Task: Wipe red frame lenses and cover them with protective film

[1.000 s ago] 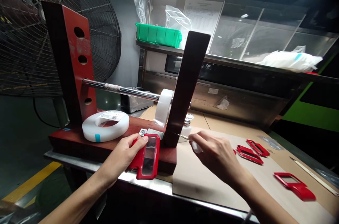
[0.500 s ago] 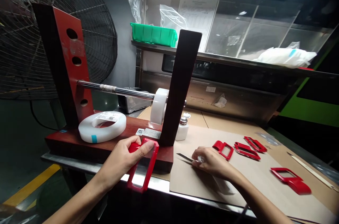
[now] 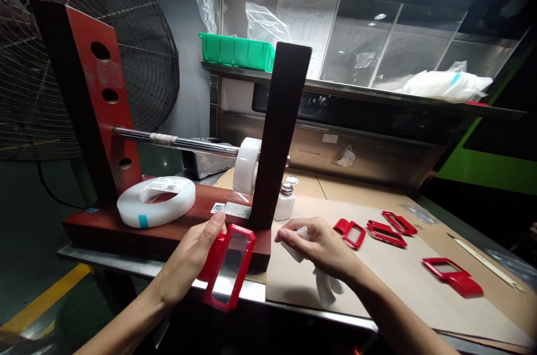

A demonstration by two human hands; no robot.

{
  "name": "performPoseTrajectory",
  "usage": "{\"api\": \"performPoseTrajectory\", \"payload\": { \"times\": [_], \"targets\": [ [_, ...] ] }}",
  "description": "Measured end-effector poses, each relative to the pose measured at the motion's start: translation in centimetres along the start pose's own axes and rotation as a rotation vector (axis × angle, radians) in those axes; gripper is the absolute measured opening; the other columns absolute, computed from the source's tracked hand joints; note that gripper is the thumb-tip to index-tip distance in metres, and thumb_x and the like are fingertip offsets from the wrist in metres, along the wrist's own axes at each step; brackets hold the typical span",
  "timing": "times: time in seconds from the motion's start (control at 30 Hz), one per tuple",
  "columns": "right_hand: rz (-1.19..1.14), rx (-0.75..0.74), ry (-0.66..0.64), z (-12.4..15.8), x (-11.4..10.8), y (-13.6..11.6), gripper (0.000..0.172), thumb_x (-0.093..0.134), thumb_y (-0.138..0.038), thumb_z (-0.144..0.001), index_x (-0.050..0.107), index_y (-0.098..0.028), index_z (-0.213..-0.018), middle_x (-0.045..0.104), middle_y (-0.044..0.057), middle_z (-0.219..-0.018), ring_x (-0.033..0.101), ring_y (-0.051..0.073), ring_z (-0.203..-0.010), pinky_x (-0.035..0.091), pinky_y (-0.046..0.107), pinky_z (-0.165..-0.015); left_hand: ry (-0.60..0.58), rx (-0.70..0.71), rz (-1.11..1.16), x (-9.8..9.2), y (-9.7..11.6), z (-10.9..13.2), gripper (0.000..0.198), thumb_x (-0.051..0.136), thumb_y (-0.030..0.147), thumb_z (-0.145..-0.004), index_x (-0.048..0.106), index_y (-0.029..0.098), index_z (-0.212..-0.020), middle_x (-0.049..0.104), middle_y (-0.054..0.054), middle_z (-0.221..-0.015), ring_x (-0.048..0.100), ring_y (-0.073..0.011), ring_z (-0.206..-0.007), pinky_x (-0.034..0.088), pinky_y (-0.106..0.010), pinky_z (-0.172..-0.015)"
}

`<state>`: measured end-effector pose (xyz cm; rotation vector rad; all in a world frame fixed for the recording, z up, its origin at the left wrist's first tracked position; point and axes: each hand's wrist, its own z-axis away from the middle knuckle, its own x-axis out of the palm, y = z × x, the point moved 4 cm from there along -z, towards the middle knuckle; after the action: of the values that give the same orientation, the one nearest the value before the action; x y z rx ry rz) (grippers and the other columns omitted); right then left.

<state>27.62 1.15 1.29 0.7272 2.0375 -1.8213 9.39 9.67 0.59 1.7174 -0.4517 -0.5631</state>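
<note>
My left hand (image 3: 188, 257) grips a red rectangular frame (image 3: 244, 268) with a clear window, holding it tilted upright over the front of the red wooden base (image 3: 104, 232). My right hand (image 3: 319, 246) pinches a white cloth (image 3: 325, 288), which hangs below the fingers over a sheet of beige paper (image 3: 377, 293). That hand is nearest a small steel-capped white bottle (image 3: 285, 205) and a red frame (image 3: 349, 233). Further red frames (image 3: 386, 233) lie to the right, and a larger one (image 3: 453, 277) sits nearer me.
A steel rod (image 3: 176, 142) spans the red and dark uprights (image 3: 277, 131), carrying a white roll (image 3: 245, 166). Another white roll (image 3: 155, 204) lies on the base. A wire fan (image 3: 84, 53) stands left; a green bin (image 3: 237, 52) sits on a steel shelf behind.
My right hand has moved left over the paper, and the thin blade beside it no longer shows. The white cloth now hangs lower. My left hand has turned the red frame slightly.
</note>
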Motion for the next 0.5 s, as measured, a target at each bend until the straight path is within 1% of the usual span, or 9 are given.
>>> {"api": "performPoseTrajectory", "payload": {
  "times": [0.1,0.2,0.3,0.4,0.47,0.5],
  "targets": [
    [-0.226,-0.027,-0.037,-0.8,1.5,-0.9,0.042,0.057,-0.055,-0.082,0.066,-0.014,-0.078,0.049,-0.003,-0.053,0.038,0.008,-0.047,0.028,0.02,-0.044,-0.04,-0.015,-0.03,0.1,-0.3,0.2,0.038,0.042,0.048,-0.085,0.04,0.022,-0.057,0.041,0.005,-0.053,0.034,-0.0122,-0.05,0.035,-0.024,-0.05],
    [-0.445,-0.039,-0.147,-1.3,3.1,-1.4,0.042,0.06,-0.055,-0.08,0.061,-0.015,-0.07,0.045,-0.005,-0.05,0.033,0.006,-0.045,0.025,0.02,-0.043,-0.066,0.019,-0.092,-0.1,-0.5,0.5,0.038,0.038,0.048,-0.088,0.042,0.022,-0.06,0.04,0.005,-0.055,0.036,-0.0119,-0.051,0.035,-0.023,-0.049],
    [-0.626,-0.017,-0.245,-1.4,4.2,-1.8,0.038,0.07,-0.05,-0.075,0.06,-0.014,-0.067,0.045,-0.006,-0.051,0.031,0.005,-0.045,0.023,0.019,-0.044,-0.069,0.087,-0.169,-0.2,-0.3,0.9,0.041,0.036,0.05,-0.089,0.04,0.022,-0.06,0.039,0.006,-0.054,0.034,-0.0116,-0.049,0.033,-0.023,-0.046],
    [-0.678,0.024,-0.277,-1.2,4.7,-2.1,0.036,0.077,-0.046,-0.069,0.065,-0.012,-0.069,0.053,-0.003,-0.057,0.039,0.006,-0.05,0.028,0.02,-0.049,-0.053,0.209,-0.286,-0.2,0.2,1.3,0.044,0.03,0.05,-0.092,0.035,0.023,-0.058,0.036,0.006,-0.053,0.034,-0.0119,-0.048,0.031,-0.025,-0.046],
    [-0.646,0.026,-0.278,-0.9,4.7,-2.4,0.036,0.077,-0.046,-0.068,0.067,-0.012,-0.07,0.057,-0.001,-0.061,0.045,0.008,-0.054,0.033,0.021,-0.053,-0.017,0.307,-0.365,-0.3,0.8,1.6,0.043,0.028,0.047,-0.093,0.032,0.024,-0.057,0.036,0.005,-0.054,0.035,-0.0124,-0.048,0.031,-0.026,-0.048],
    [-0.599,0.007,-0.267,-0.7,4.7,-2.6,0.036,0.076,-0.047,-0.07,0.067,-0.013,-0.071,0.058,0.0,-0.062,0.047,0.009,-0.055,0.034,0.022,-0.053,0.018,0.353,-0.401,-0.5,1.2,1.7,0.042,0.029,0.045,-0.093,0.033,0.024,-0.057,0.036,0.005,-0.054,0.036,-0.0128,-0.048,0.031,-0.027,-0.049]
  ]
}}
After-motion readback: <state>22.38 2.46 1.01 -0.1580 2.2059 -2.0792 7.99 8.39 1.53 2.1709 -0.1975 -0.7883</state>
